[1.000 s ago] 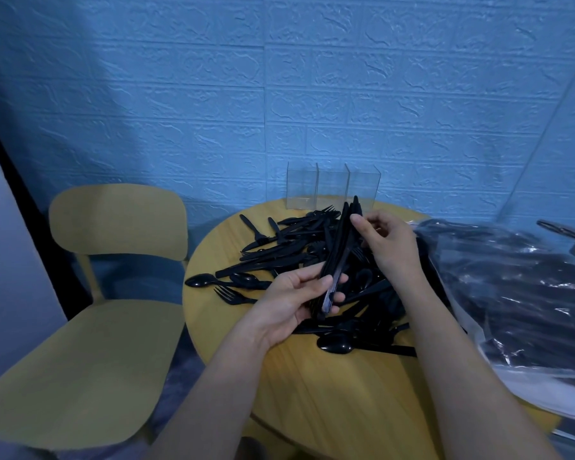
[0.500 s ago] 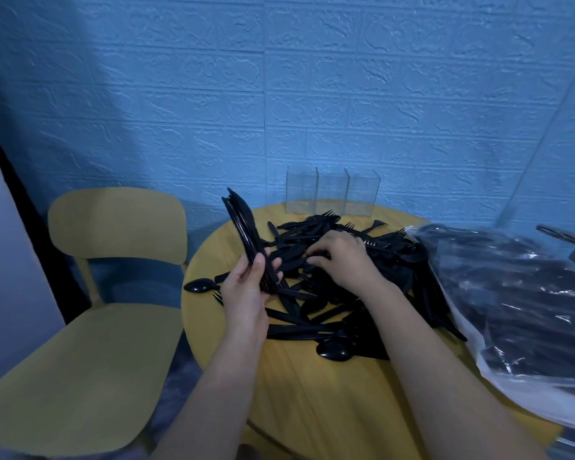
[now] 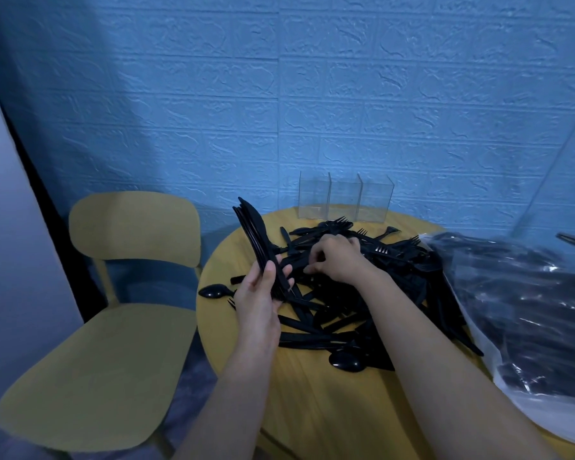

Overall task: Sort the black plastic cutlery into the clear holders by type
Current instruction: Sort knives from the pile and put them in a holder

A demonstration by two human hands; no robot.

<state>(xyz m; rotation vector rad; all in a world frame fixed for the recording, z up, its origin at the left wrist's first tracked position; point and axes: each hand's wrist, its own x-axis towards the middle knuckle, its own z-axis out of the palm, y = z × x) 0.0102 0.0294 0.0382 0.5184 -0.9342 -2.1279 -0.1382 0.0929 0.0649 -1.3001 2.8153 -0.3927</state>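
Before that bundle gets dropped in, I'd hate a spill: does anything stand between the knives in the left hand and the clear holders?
Nothing upright blocks the way. The bundle of black plastic knives in the left hand is raised; only the low heap of loose black cutlery and the right hand lie before the three clear holders.

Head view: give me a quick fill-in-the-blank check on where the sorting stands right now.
1. The left hand holds a bundle of black ____ upright.
2. The right hand reaches into the ____ of loose cutlery on the table.
3. The three clear holders at the table's far edge are ____.
4. The plastic bag lies on the person's ____ side.

Missing words: knives; pile; empty; right
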